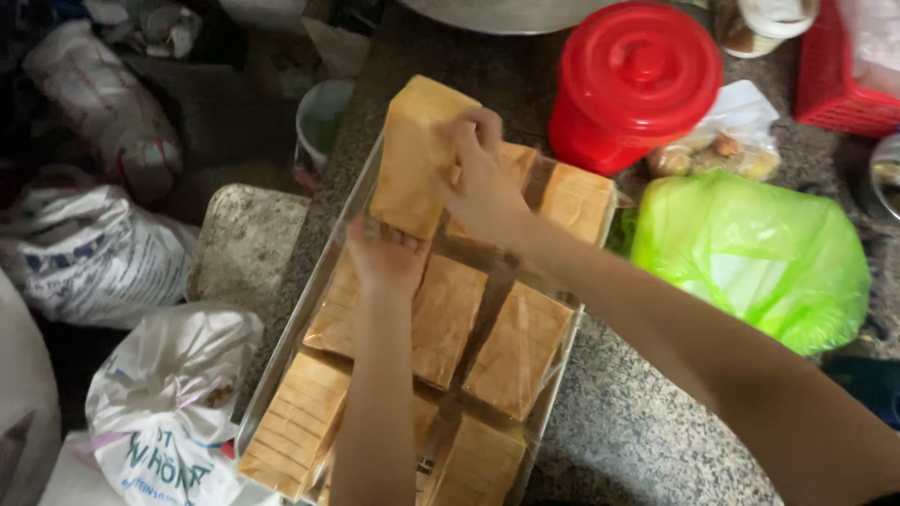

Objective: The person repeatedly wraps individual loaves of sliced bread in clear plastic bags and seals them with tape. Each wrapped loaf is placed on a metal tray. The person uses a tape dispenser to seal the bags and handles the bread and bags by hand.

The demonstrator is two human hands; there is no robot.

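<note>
A metal tray (281, 361) on a speckled stone counter holds several golden-brown bread loaves (514, 349) lying in rows. One loaf (412, 150) is lifted above the tray's far end, tilted upright. My right hand (483, 183) grips its upper right side, fingers curled over the top edge. My left hand (384, 253) holds its lower end from beneath. Both forearms reach in from the bottom of the head view and hide parts of the loaves under them.
A red lidded plastic container (633, 84) stands beyond the tray, a bright green plastic bag (759, 258) to the right, a clear bag of food (727, 150) between them. A red basket (844, 75) sits far right. White sacks (159, 403) and a stool (248, 239) fill the floor left.
</note>
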